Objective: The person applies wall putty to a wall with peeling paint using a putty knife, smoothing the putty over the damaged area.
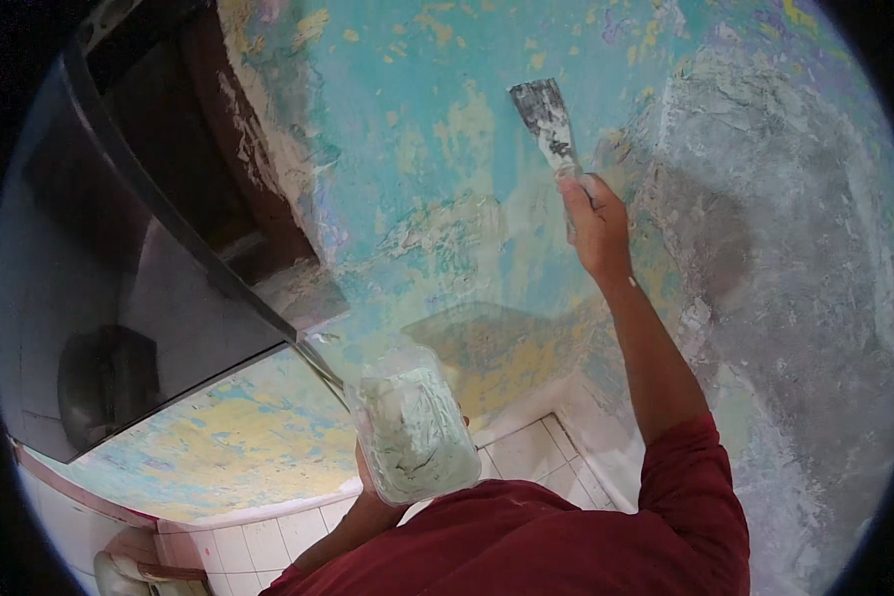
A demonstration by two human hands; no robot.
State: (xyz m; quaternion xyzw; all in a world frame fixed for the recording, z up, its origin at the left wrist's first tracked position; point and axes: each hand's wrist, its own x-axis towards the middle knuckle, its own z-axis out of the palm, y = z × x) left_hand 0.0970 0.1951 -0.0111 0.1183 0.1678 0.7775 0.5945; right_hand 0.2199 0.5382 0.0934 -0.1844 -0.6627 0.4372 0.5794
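Observation:
My right hand point(599, 226) is wrapped round the handle of a putty knife point(544, 114), raised in front of the wall. Its flat metal blade points up and left and carries smears of white and dark paste. Low in front of my chest, my left hand point(366, 475) holds a clear plastic tub point(372, 467) from below and the side. Whitish putty point(412, 422) lies in the tub, smeared and uneven. Most of my left fingers are hidden behind it. I cannot tell whether the blade touches the wall point(397, 129), which shows patchy turquoise and yellow paint.
At the left hangs a dark glossy panel point(159, 288) with a curved metal edge, beside a dark recess point(209, 149) with broken plaster edges. A rough grey plastered patch point(755, 228) covers the right side. White tiles point(526, 452) lie below.

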